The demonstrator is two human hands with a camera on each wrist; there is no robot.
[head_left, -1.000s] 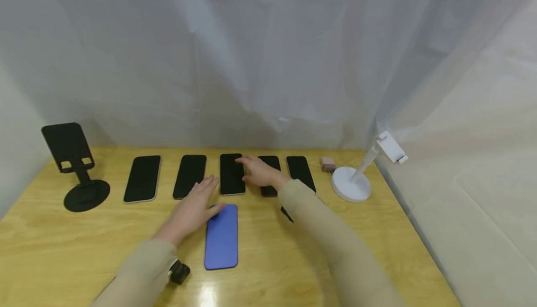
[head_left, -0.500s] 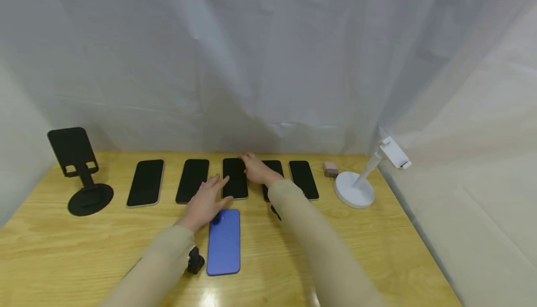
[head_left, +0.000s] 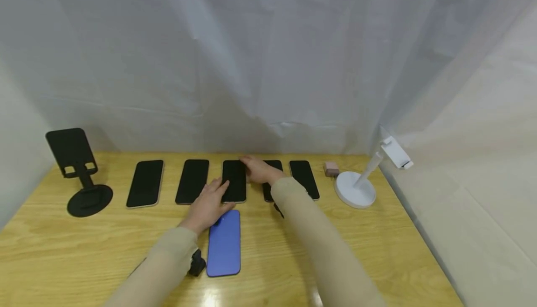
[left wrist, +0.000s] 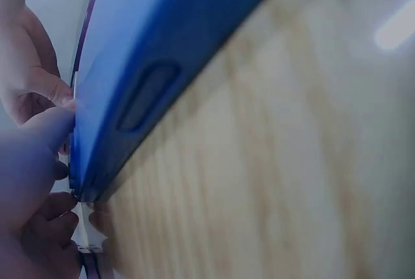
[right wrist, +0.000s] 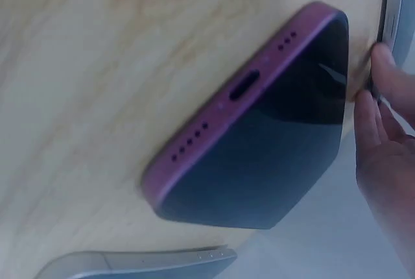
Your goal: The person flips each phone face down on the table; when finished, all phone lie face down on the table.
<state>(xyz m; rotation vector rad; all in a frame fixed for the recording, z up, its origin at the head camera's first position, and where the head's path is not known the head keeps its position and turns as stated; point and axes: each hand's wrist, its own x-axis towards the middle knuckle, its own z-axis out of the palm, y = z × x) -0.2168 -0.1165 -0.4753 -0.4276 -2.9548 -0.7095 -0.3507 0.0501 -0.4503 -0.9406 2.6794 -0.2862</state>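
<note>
A black-screened phone [head_left: 236,174] lies face up in the middle of a row, between my hands. My left hand [head_left: 206,208] reaches to its lower left with fingers extended, fingertips overlapping its left edge in the head view. The left thumb lies over the top end of a blue phone [head_left: 224,246], back side up, closer to me. My right hand [head_left: 260,170] touches the middle phone's right side near its upper corner. In the right wrist view, that hand's thumb and fingers [right wrist: 367,120] meet the phone's side edge [right wrist: 391,13]. Neither hand has lifted it from the table.
Two more black phones, the left neighbour [head_left: 192,182] and the far-left phone [head_left: 145,183], lie in the row. Right of centre are a purple-edged phone [right wrist: 253,149] and another phone [head_left: 304,178]. A black stand [head_left: 90,199], white stand [head_left: 354,190] and pink charger [head_left: 331,169] flank them.
My left hand has moved right and its fingers now overlap the middle phone. My right hand has moved to that phone's upper right side. The phone has shifted slightly toward me.
</note>
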